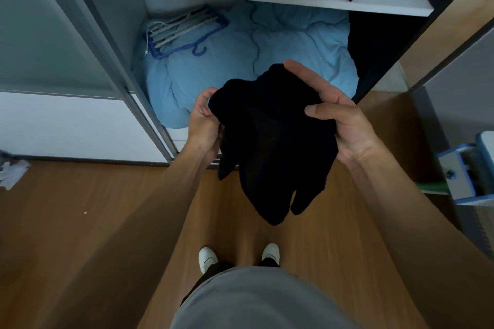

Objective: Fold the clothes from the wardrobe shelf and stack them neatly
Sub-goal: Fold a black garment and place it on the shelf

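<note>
Black garment (270,141), bunched and drooping, gripped by left hand (204,117) and right hand (338,117).

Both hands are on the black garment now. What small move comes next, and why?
Probably draw the left hand and right hand apart to spread the black garment: it hangs bunched between them, ends dangling over the floor, so no edge is laid out for folding.
</note>
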A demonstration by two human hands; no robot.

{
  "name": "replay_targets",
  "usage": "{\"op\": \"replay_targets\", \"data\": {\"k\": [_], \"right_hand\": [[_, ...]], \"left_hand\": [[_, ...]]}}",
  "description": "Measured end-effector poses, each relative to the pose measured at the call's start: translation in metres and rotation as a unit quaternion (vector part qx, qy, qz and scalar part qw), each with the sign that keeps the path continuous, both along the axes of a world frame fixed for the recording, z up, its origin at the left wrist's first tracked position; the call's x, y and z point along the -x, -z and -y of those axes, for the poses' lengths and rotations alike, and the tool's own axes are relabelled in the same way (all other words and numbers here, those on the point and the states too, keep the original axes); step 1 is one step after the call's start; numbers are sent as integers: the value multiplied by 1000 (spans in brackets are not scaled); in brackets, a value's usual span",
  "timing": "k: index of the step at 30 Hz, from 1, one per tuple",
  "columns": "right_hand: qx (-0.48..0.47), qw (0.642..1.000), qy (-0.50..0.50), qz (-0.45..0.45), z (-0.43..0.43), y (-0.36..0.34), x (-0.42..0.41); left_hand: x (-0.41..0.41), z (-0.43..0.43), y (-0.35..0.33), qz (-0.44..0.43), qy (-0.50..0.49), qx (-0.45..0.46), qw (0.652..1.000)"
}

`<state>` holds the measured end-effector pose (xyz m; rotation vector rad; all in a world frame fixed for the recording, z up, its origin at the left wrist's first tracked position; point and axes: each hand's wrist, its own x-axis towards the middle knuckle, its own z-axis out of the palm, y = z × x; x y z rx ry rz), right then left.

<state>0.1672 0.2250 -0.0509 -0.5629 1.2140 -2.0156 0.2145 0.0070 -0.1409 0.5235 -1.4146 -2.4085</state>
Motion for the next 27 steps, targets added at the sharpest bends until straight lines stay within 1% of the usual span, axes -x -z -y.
{"op": "replay_targets", "data": {"k": [3, 6, 8, 9, 10, 13, 15, 17, 20, 21, 23, 25, 27], "right_hand": [[6, 1000, 28, 11, -3, 0, 4], [1, 998, 60, 24, -11, 7, 8], [-15, 997, 69, 28, -16, 15, 8], [-28, 997, 70, 25, -18, 18, 8], [-40, 997, 68, 20, -19, 22, 7], [-84, 994, 72, 10, -19, 34, 5], [-155, 982, 105, -6, -16, 42, 6], [-255, 952, 162, -40, -16, 49, 7], [-372, 893, 234, -95, -20, 59, 11], [-398, 877, 243, -115, -22, 62, 12], [-433, 858, 233, -145, -23, 67, 12], [-462, 845, 214, -161, -22, 71, 10], [-484, 834, 210, -164, -23, 78, 8]], "left_hand": [[-6, -10, -5, 1, 59, -131, 990], [-14, -10, -11, -4, 147, -216, 965], [-17, -6, -15, -25, 192, -259, 946], [-17, -5, -17, -29, 208, -250, 945], [-17, -5, -19, -19, 212, -211, 954], [-11, -8, -20, 59, 157, -59, 984], [-8, -8, -21, 111, 124, 23, 986], [-6, -5, -22, 143, 102, 68, 982], [-6, 1, -19, 168, 77, 112, 976], [-6, 4, -18, 177, 75, 125, 973], [-5, 7, -16, 204, 92, 130, 966], [-5, 8, -16, 245, 119, 97, 957], [-6, 7, -17, 281, 137, 43, 949]]}}
